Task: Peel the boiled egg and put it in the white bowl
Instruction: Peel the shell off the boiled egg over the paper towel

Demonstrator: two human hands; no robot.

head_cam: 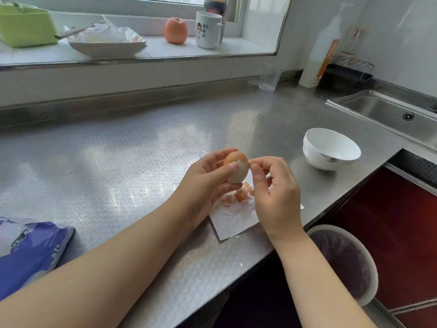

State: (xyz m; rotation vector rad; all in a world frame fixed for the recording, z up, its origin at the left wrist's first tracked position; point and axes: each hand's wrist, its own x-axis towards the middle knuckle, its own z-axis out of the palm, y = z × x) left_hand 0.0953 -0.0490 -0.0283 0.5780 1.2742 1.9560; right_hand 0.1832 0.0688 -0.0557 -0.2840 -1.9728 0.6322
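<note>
My left hand (208, 176) grips a boiled egg (237, 170) above the steel counter. The egg's lower part is bare white; brown shell still covers its top. My right hand (272, 185) pinches a flake of brown shell (251, 161) at the egg's upper right side. Below the egg, a pile of shell pieces (238, 195) lies on a white paper napkin (234, 221). The white bowl (331, 149) stands on the counter to the right of my hands, with nothing visible inside.
A sink (390, 114) is at the far right; a clear glass (269, 76) stands behind. A blue bag (28, 252) lies at the left front. A lined bin (345, 263) stands below the counter edge. The windowsill holds an apple (176, 30), a mug (209, 29), plates and a green tub.
</note>
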